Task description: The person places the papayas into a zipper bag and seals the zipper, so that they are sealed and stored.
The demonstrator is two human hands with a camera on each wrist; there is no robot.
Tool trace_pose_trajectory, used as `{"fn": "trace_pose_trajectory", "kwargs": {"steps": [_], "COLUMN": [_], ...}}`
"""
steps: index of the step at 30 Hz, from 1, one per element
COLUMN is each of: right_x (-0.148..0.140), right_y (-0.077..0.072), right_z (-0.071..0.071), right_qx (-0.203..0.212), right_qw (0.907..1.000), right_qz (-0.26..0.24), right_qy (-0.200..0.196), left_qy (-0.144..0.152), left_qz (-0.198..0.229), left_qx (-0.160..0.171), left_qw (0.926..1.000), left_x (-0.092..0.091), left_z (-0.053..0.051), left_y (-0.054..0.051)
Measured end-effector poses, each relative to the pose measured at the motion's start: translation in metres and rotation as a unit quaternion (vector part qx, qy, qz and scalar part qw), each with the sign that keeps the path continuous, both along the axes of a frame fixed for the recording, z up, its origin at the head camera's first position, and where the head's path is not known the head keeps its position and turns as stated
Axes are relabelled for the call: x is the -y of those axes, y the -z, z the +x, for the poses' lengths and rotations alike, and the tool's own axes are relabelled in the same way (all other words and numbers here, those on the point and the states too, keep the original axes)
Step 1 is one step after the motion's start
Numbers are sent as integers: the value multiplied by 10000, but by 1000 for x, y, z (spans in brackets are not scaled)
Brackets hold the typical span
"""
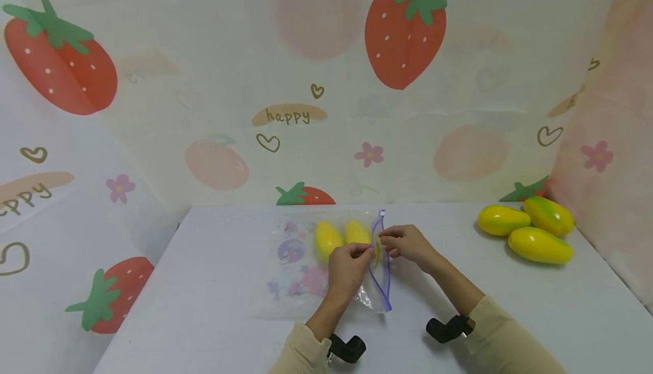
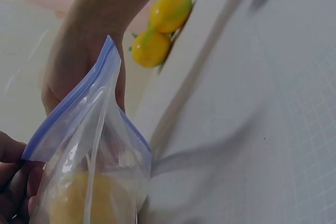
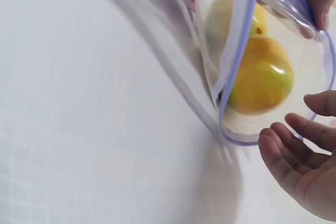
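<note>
A clear zip bag with a purple zip edge lies on the table, its mouth parted on the right side. Two yellow mangoes are inside it. My left hand pinches the bag's edge at the mouth; the left wrist view shows thumb and fingers on the purple strip. My right hand is at the opening, and in the right wrist view its fingers are spread apart and loosely bent by the rim, with nothing seen between them.
Three more yellow-green mangoes lie grouped at the table's back right. The white table meets printed cloth walls at the back and sides. A black wrist mount sits under each forearm.
</note>
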State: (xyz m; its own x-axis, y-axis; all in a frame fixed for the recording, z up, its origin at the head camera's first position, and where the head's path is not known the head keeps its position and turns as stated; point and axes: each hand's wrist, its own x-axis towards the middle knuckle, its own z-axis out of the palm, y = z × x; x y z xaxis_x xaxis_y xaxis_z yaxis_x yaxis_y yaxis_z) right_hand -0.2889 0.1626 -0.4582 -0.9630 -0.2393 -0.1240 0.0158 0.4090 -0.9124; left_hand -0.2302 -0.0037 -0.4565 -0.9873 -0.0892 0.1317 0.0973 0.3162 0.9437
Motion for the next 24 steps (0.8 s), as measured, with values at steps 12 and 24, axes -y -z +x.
{"fn": "trace_pose_trajectory", "kwargs": {"steps": [12,24], "right_x": [-24,-51], "right_y": [-14,-26], "right_z": [-3,-6], "right_qx": [-249,-206], "right_qw": [9986,9963], "right_qz": [474,833], "right_qy": [-49,9], "left_qy": [-54,-6], "left_qz": [122,76], "left_qx": [114,-22], "left_qw": [9998,10000], "left_x": [0,2], "left_z": [3,0], "left_y": [1,0]}}
